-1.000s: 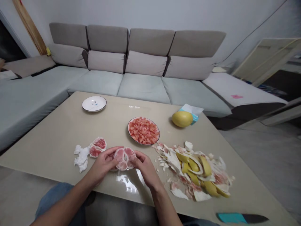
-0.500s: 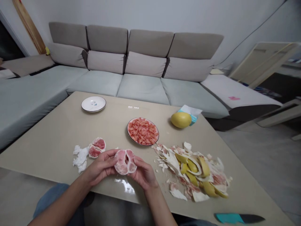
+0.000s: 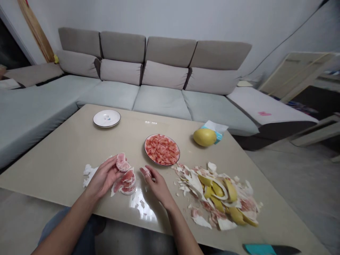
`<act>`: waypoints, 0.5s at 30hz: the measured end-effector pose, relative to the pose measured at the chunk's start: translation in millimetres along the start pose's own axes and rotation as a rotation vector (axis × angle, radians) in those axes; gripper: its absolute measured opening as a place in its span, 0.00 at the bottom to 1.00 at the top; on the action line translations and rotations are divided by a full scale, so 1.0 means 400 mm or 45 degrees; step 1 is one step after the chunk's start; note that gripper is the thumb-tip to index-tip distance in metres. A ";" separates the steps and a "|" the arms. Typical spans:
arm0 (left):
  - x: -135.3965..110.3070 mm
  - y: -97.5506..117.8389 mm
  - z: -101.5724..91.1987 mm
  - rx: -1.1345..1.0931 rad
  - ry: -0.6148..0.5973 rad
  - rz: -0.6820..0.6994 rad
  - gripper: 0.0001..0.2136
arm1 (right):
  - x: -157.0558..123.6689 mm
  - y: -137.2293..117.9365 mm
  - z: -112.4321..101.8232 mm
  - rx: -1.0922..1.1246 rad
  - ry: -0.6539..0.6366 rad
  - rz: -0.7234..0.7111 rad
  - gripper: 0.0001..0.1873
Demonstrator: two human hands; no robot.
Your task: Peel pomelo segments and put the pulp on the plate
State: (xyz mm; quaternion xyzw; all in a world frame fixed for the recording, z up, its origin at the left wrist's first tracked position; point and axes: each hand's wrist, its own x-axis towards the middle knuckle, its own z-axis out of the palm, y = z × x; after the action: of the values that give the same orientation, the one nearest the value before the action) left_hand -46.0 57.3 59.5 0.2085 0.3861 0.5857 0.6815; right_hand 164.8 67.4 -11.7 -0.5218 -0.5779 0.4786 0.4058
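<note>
My left hand [image 3: 104, 177] is closed on a pale pink pomelo segment [image 3: 122, 163], pinched at the fingertips. My right hand [image 3: 157, 185], apart from it, has its fingers closed on a smaller pomelo piece [image 3: 145, 173]. Between the hands is a cluster of red pomelo segments [image 3: 128, 182] with white membrane; I cannot tell whether it lies on the table or touches my left fingers. Just beyond my right hand stands a plate [image 3: 145, 151] heaped with peeled red pomelo flesh [image 3: 162, 148]. White scraps [image 3: 89, 171] show partly behind my left hand.
A heap of yellow rind and white pith [image 3: 220, 193] covers the table's right side. At the front right edge lies a teal-handled knife [image 3: 259, 249]. A whole yellow pomelo [image 3: 204, 137] sits by a tissue pack [image 3: 218, 130]. A white plate [image 3: 106, 118] stands far left.
The pomelo chunk that both hands held together has been pulled apart. My left hand has moved up and left, and the hands are now separate, each with a piece.
</note>
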 end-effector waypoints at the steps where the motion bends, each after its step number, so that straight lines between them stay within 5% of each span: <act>1: 0.004 -0.001 -0.005 -0.027 0.018 -0.008 0.09 | 0.010 0.013 0.011 -0.036 0.035 -0.020 0.22; 5: 0.005 -0.003 -0.013 -0.005 -0.003 -0.055 0.12 | 0.029 0.033 0.045 -0.167 0.069 -0.141 0.18; 9: -0.008 -0.011 -0.005 0.254 0.013 -0.045 0.20 | 0.000 -0.012 0.044 -0.198 0.062 -0.195 0.12; 12: -0.021 -0.037 0.006 0.508 -0.027 0.091 0.26 | -0.044 -0.074 0.035 -0.102 0.098 -0.154 0.18; 15: -0.037 -0.068 0.015 0.896 -0.117 0.364 0.24 | -0.084 -0.126 0.034 0.285 -0.108 -0.015 0.21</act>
State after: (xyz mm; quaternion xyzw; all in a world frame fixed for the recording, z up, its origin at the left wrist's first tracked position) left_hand -24.4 38.0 47.4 0.5073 0.4997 0.4965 0.4964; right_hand 144.8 32.6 35.7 -0.4491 -0.5406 0.5592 0.4396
